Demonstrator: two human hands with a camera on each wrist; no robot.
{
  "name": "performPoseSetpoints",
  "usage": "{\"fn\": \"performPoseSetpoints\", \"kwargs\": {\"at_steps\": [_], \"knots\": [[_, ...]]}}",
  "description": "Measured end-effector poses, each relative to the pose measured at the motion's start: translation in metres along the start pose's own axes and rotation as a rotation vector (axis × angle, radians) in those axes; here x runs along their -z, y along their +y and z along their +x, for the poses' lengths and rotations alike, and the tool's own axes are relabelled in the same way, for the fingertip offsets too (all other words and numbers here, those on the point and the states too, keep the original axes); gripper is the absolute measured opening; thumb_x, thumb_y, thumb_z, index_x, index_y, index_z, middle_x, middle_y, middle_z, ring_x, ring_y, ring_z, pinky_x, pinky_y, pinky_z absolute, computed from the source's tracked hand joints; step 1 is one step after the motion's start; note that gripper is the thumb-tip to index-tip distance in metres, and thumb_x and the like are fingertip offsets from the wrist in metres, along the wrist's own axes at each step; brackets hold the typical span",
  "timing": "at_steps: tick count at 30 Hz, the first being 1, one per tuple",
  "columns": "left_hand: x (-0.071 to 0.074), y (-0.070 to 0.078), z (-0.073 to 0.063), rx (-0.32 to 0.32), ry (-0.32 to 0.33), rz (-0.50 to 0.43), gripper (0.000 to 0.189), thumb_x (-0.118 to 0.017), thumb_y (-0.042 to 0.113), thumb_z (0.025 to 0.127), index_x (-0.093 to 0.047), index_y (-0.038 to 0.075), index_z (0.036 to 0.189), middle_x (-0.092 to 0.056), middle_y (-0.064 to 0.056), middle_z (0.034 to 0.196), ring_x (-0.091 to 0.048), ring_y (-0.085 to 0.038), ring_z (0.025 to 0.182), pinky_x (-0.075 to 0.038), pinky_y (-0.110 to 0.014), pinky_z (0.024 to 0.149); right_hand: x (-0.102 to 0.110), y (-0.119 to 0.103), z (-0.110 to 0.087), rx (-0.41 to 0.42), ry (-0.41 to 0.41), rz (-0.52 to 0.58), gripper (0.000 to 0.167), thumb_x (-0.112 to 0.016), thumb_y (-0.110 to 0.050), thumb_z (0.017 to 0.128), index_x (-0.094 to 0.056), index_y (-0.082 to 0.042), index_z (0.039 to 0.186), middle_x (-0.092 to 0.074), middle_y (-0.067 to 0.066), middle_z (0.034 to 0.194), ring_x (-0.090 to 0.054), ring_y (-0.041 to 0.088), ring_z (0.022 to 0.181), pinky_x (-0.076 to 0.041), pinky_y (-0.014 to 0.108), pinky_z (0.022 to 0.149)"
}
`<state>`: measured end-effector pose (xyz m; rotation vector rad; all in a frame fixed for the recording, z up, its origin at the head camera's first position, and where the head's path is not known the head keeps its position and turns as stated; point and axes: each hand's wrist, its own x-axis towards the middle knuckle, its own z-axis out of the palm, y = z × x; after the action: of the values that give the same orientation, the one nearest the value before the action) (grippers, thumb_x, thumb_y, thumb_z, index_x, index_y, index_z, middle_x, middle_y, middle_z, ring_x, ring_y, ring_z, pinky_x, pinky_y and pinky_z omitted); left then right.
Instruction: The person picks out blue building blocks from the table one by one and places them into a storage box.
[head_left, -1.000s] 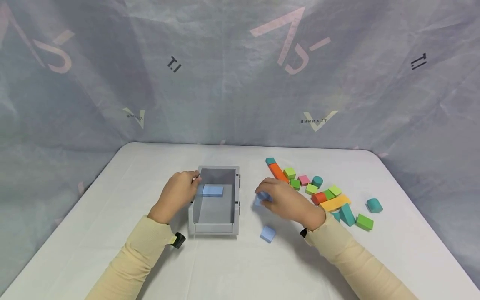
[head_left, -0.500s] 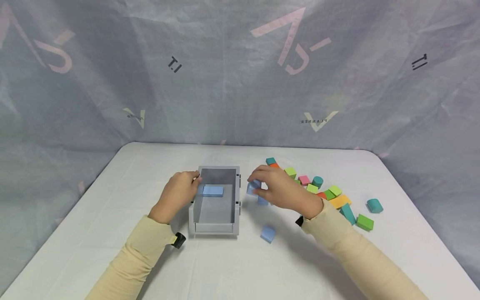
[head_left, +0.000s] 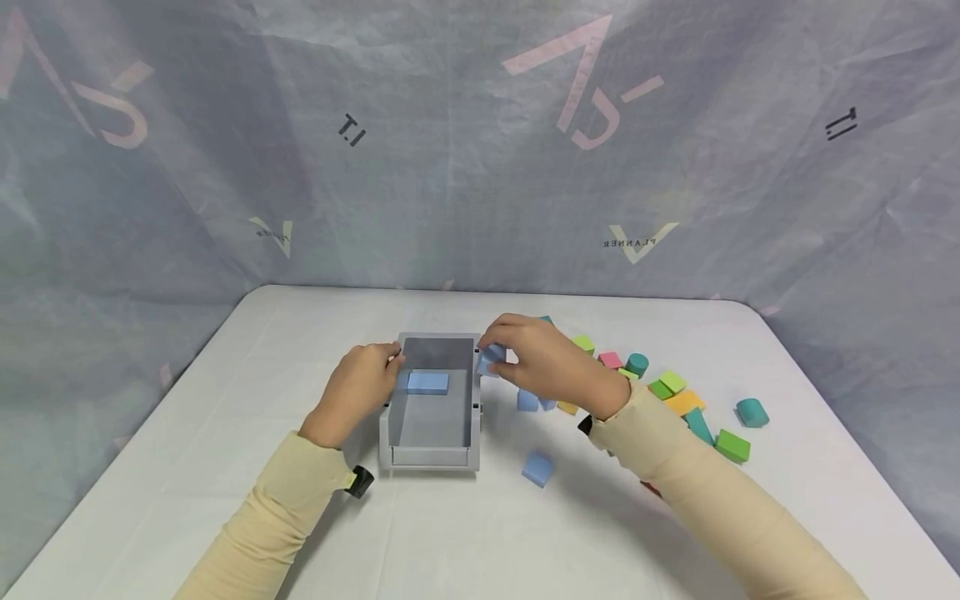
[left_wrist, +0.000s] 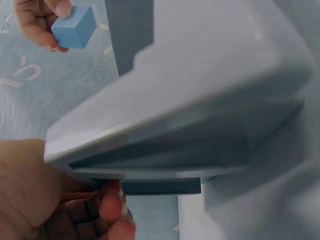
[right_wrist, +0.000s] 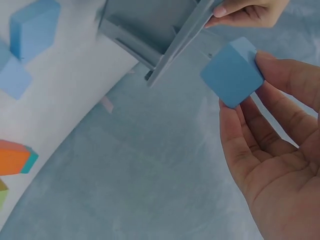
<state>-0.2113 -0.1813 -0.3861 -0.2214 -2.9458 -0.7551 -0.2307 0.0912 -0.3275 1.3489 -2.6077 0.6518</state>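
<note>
A right hand (head_left: 543,360) pinches a small blue cube (head_left: 491,359) between thumb and fingertips, holding it in the air just at the right rim of a grey box (head_left: 431,442), near its far corner. The left hand (head_left: 357,387) grips the box's left wall, fingers curled over the rim. Between the two hands the box is open-topped, with smooth plastic walls and a flat blue slab (head_left: 427,382) lying on its floor toward the far end; the nearer floor is bare. Just under and behind the right hand, two blue blocks (head_left: 528,401) sit on the white table (head_left: 480,533), and another blue block (head_left: 537,468) lies nearer the person. Further right of that hand is a loose scatter of matte blocks (head_left: 675,400) in green, teal, pink, orange and yellow, some cubes, some cylinders. The right wrist view shows the cube's square face and sharp edges clearly, with fingertips on two opposite sides, and the box rim tilted just beyond it. The left wrist view shows the box's ribbed grey underside at close range, fingers (left_wrist: 112,207) beneath its rim, and the cube held beyond
</note>
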Motion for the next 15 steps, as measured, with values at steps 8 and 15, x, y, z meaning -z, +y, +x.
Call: {"fn": "performPoseSetpoints", "kwargs": {"at_steps": [8,15], "knots": [[0.0,-0.002,0.0,-0.001,0.011,0.005,0.037,-0.055,0.016,0.104,-0.06,-0.007,0.132,-0.056,-0.004,0.063,-0.037,-0.01,0.043,-0.035,-0.027,0.046,-0.007,-0.011,0.021,-0.004,-0.052,0.001,0.024,-0.075,-0.009,0.089,-0.072,-0.008,0.113,-0.066,0.0,0.112,-0.063,0.014,0.1,-0.052,0.027,0.085],[0.0,-0.001,0.002,-0.036,0.037,0.027,0.035,-0.056,0.014,0.103,-0.063,-0.008,0.128,-0.072,-0.015,0.091,-0.042,-0.012,0.046,-0.037,-0.029,0.049,-0.014,-0.017,0.039,-0.027,-0.108,-0.002,0.026,-0.074,-0.007,0.089,-0.072,-0.009,0.115,-0.065,0.0,0.114,-0.062,0.013,0.101,-0.052,0.027,0.087]]}}
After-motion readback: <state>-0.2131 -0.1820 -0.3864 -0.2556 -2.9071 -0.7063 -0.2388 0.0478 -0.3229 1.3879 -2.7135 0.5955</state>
